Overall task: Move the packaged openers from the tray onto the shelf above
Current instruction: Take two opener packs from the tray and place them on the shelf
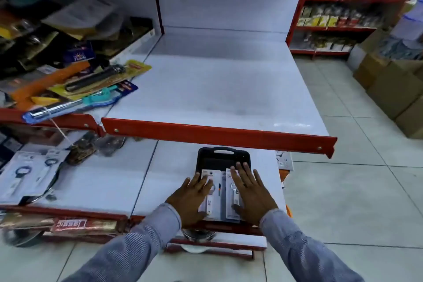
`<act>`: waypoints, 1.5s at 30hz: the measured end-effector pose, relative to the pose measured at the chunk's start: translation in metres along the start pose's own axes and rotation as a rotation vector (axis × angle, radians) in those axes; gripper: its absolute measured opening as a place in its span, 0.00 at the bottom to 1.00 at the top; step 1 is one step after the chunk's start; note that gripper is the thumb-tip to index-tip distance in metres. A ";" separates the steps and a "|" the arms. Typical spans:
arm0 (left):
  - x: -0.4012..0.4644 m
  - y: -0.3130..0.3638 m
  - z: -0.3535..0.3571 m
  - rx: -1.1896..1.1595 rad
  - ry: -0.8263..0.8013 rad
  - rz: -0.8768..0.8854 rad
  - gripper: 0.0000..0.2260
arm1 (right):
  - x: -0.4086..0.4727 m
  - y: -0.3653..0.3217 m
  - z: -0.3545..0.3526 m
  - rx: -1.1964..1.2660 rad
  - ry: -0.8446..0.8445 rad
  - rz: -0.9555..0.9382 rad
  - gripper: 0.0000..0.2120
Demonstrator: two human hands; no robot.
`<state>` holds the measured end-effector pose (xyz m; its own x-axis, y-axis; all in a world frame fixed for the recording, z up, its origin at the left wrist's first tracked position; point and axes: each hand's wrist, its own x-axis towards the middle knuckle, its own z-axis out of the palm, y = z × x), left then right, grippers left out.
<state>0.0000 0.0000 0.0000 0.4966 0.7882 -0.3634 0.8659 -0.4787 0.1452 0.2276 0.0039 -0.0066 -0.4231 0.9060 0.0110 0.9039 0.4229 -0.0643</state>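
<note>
A black tray [218,157] with a handle slot lies on the lower white shelf. Packaged openers on white cards lie side by side in its near half. My left hand [191,198] rests flat, fingers spread, on the left package [208,175]. My right hand [250,192] rests flat, fingers spread, on the right package [230,210]. Neither hand has closed around a package. A dark package [220,190] shows between them. The shelf above [217,89] is a wide white board with a red front lip [219,136], directly over the tray's far end.
The left bay of the upper level is piled with carded lighters and tools [91,89] that spill toward the white board. More carded openers [25,174] lie at the lower left. Cardboard boxes [393,89] stand on the tiled floor at right.
</note>
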 end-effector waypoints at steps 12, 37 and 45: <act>0.090 -0.025 -0.009 0.215 -0.243 -0.059 0.57 | 0.084 0.023 0.023 -0.171 -0.512 -0.012 0.59; -0.110 0.017 -0.233 -0.956 0.986 0.117 0.12 | 0.000 -0.032 -0.298 0.853 0.652 -0.036 0.11; -0.025 -0.037 -0.306 -1.153 1.179 0.017 0.09 | 0.124 0.015 -0.325 0.917 0.588 -0.031 0.10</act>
<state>-0.0262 0.1163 0.2858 -0.1917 0.8855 0.4233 0.1777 -0.3928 0.9023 0.2095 0.1286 0.3185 -0.1282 0.8651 0.4849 0.3994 0.4926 -0.7732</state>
